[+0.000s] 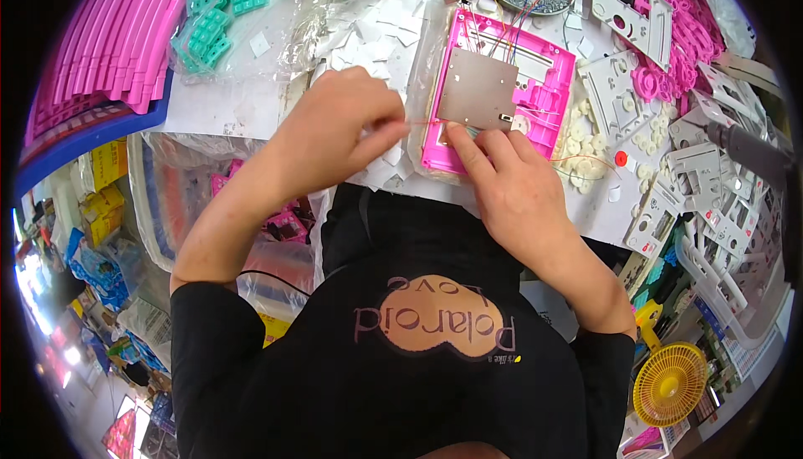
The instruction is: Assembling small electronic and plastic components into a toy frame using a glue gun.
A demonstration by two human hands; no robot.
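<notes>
Left hand (347,116): we pinch a wire (425,122), maybe.
Right hand (520,187): on the case (542,101), grip unclear.
Case: likely getting wired; next needs steadying.

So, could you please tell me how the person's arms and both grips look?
Black short sleeves end around the elbows, leaving the forearms bare. The left grip and right grip are bare hands without gloves; no watch shows on either wrist.

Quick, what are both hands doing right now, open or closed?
Left hand: closed, apparently pinching a thin reddish wire.
Right hand: resting on the pink casing; whether it grips anything cannot be told.
</notes>
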